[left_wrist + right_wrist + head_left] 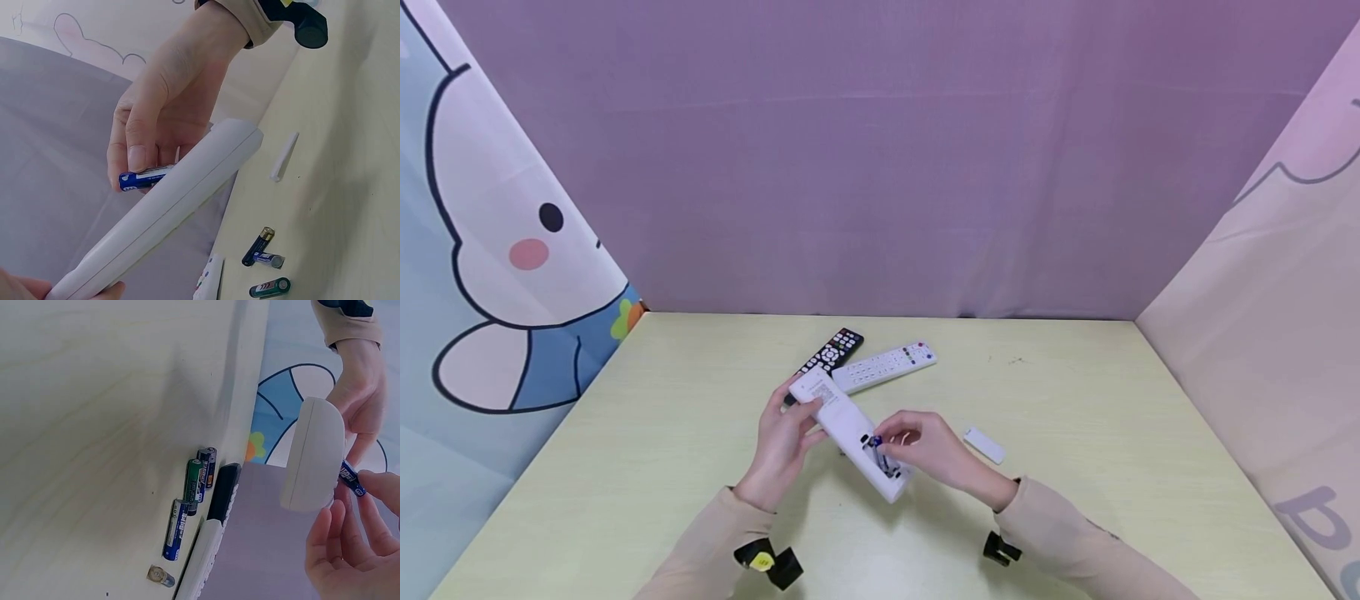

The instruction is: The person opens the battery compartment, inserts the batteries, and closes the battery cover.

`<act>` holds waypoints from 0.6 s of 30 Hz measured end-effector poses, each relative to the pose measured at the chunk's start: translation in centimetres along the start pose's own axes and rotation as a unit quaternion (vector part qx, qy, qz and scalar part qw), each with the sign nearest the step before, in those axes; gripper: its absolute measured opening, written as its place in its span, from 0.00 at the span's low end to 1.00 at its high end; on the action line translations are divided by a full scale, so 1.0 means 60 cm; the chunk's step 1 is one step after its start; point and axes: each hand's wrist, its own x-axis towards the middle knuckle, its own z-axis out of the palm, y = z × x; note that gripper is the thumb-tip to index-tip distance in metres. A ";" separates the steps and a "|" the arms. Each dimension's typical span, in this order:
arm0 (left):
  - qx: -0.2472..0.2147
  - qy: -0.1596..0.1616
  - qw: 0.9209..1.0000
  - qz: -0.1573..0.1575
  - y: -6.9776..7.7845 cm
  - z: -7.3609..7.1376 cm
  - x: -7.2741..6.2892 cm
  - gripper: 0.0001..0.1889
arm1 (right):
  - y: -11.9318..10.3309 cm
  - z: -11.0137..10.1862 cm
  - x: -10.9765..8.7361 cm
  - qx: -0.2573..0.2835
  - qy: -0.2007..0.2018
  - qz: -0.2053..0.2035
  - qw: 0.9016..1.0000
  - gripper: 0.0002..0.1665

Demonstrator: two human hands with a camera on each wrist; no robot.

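Observation:
My left hand (781, 446) grips a white remote control (842, 412) near its upper end, holding it tilted above the table with its back and uncovered battery compartment facing up. At the compartment, my right hand (928, 450) pinches a blue battery (139, 180) between thumb and fingers. One end of that battery sticks up out of the remote in the left wrist view, while its other end is hidden behind the casing. A small white battery cover (983, 445) lies on the table beyond my right wrist.
A black remote (830, 353) and a second white remote (886, 367) lie on the table (1060, 400) behind my hands. Several loose batteries, including a green one (194, 481) and a blue one (175, 530), lie beside them. A purple cloth wall (880, 167) stands at the back.

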 end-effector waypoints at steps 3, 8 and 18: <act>0.000 0.001 1.000 0.000 0.001 0.000 0.001 0.31 | -0.001 0.001 -0.002 -0.008 0.001 -0.014 1.000 0.09; 0.000 0.003 1.000 -0.002 0.000 -0.002 0.002 0.31 | -0.001 0.003 -0.006 -0.029 0.004 -0.040 0.999 0.09; -0.002 -0.003 1.000 -0.002 0.000 -0.001 0.002 0.31 | 0.001 0.006 -0.010 -0.051 0.006 -0.088 0.995 0.10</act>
